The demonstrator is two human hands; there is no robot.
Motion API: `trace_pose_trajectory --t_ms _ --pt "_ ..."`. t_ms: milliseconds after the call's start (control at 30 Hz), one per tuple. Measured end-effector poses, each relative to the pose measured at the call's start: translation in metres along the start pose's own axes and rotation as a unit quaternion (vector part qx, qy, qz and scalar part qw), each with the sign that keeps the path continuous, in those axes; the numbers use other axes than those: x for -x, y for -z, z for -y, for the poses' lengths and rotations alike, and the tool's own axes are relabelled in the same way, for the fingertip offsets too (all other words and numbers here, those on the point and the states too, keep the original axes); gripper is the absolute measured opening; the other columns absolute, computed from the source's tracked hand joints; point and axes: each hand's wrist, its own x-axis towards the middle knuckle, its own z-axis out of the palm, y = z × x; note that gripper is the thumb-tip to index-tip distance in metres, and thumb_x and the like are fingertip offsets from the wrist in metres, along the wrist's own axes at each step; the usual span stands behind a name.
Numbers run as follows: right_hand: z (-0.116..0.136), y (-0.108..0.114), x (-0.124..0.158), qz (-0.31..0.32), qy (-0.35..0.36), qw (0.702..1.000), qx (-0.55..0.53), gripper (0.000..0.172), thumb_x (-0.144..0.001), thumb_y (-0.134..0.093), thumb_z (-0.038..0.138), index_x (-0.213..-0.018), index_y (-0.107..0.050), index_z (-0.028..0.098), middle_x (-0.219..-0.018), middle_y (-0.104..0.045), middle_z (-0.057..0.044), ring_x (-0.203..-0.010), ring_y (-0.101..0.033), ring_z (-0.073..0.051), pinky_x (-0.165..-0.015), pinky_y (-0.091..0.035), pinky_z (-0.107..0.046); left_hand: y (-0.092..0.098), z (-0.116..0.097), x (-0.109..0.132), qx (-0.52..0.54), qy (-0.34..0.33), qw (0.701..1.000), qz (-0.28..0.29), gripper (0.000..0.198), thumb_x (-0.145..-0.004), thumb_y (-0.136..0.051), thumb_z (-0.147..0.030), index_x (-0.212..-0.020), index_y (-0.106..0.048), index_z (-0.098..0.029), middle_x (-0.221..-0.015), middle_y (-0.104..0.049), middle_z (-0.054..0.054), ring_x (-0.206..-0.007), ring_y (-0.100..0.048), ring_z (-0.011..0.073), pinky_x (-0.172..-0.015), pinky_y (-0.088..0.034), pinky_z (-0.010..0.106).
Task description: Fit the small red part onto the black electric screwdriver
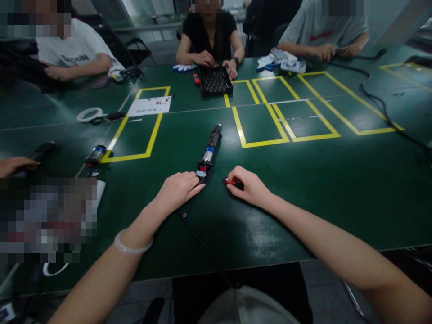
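Observation:
An electric screwdriver [209,150] with its casing open lies on the green table, its tip pointing away from me. A silver and blue motor and small red and white parts show inside it. My left hand [180,191] is closed on the near end of the screwdriver, beside the white part. To the right, my right hand [248,184] pinches a small red and black part [230,181] just above or on the tabletop; its exact kind is too small to make out. A black cord [202,243] runs from near my left hand toward the table's front edge.
Yellow tape outlines [265,145] mark the table [337,193]. Across from me a person works over a black tray [216,83]. Left lie a motor [96,154], a white ring [89,114] and a paper sheet [150,106]. A black cable [373,96] curves at right.

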Motion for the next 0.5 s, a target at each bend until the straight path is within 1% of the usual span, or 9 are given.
trace_pose_trajectory --t_ms 167,267,400,500 --pt "0.002 0.000 0.002 0.028 0.055 0.988 0.140 0.002 -0.090 -0.055 0.019 -0.092 -0.055 0.020 -0.091 -0.060 -0.006 -0.084 -0.055 -0.020 -0.074 -0.043 -0.031 0.007 -0.014 -0.002 0.031 -0.067 0.997 0.011 0.038 -0.103 -0.040 -0.040 -0.082 -0.063 -0.017 -0.084 -0.063 0.005 -0.078 -0.056 0.0186 -0.069 -0.036 0.032" --pt "0.002 -0.001 0.004 0.043 0.097 0.976 0.190 0.005 -0.092 -0.054 0.020 -0.095 -0.058 0.019 -0.095 -0.063 -0.007 -0.083 -0.055 -0.020 -0.074 -0.041 -0.032 0.009 -0.017 -0.001 0.038 -0.090 0.995 0.021 0.038 -0.102 -0.040 -0.041 -0.084 -0.063 -0.017 -0.086 -0.063 0.005 -0.079 -0.055 0.0184 -0.070 -0.036 0.031" --pt "0.002 -0.004 0.003 0.043 0.137 0.963 0.226 0.009 -0.095 -0.052 0.020 -0.097 -0.061 0.018 -0.098 -0.064 -0.008 -0.086 -0.055 -0.020 -0.072 -0.038 -0.032 0.010 -0.019 0.001 0.039 -0.095 0.994 0.036 0.039 -0.102 -0.039 -0.043 -0.087 -0.064 -0.017 -0.089 -0.062 0.005 -0.082 -0.055 0.0188 -0.073 -0.037 0.032" --pt "0.002 -0.007 0.002 0.033 0.140 0.958 0.249 0.011 -0.097 -0.052 0.023 -0.097 -0.063 0.018 -0.095 -0.064 -0.008 -0.086 -0.054 -0.021 -0.071 -0.038 -0.032 0.012 -0.021 0.002 0.047 -0.085 0.994 0.043 0.040 -0.103 -0.038 -0.043 -0.088 -0.065 -0.017 -0.090 -0.062 0.005 -0.083 -0.055 0.0190 -0.073 -0.037 0.032"
